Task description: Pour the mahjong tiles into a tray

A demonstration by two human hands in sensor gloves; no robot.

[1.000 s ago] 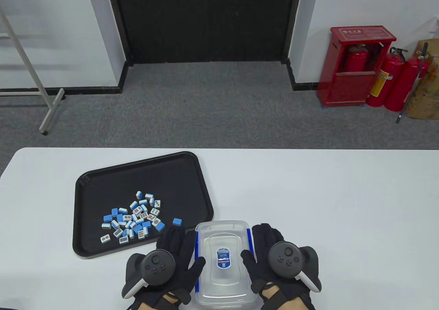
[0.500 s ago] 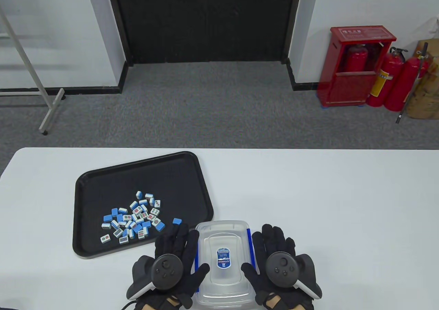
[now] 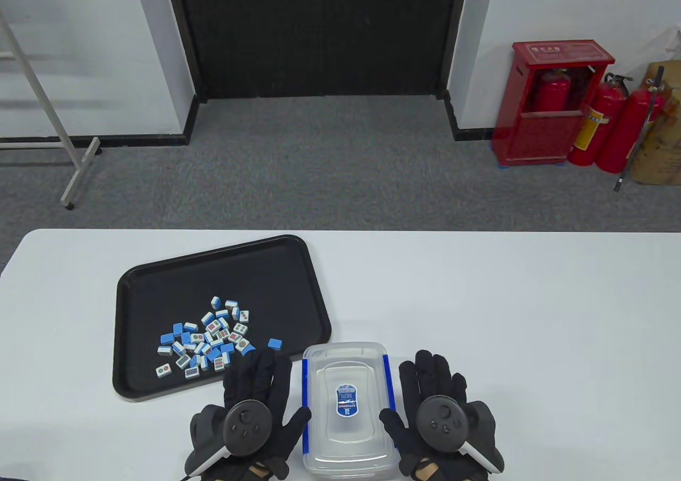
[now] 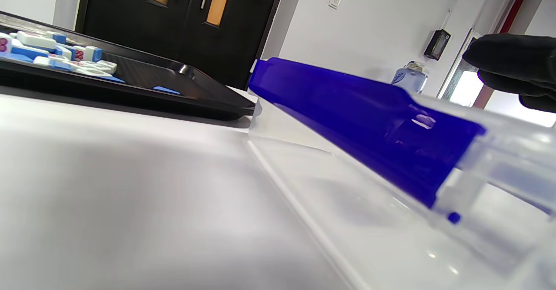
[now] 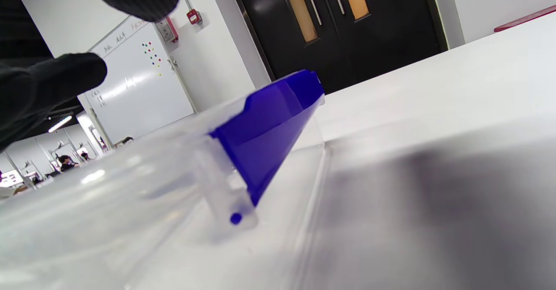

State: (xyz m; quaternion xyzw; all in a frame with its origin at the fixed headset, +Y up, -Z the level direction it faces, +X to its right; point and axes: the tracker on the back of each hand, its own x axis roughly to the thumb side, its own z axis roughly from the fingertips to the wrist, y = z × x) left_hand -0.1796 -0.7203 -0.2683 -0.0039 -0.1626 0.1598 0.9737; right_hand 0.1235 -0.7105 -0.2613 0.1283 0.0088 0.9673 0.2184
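Table view: tiles (image 3: 205, 340) heaped in black tray (image 3: 159, 284), one stray near its edge. Clear box (image 3: 346, 406) set on table (image 3: 532, 316) between left hand (image 3: 250, 417) and right hand (image 3: 439, 417), fingers spread, gripping nothing. Could nudge tray and spill tiles if left hand drifts sideways.

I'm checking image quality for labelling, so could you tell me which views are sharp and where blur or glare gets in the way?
Table view: evenly lit and sharp, the mahjong tiles readable on the black tray. Left wrist view: the blue latch is fairly crisp, the near table a blurred grey smear. Right wrist view: the clear container is soft, with small glints.
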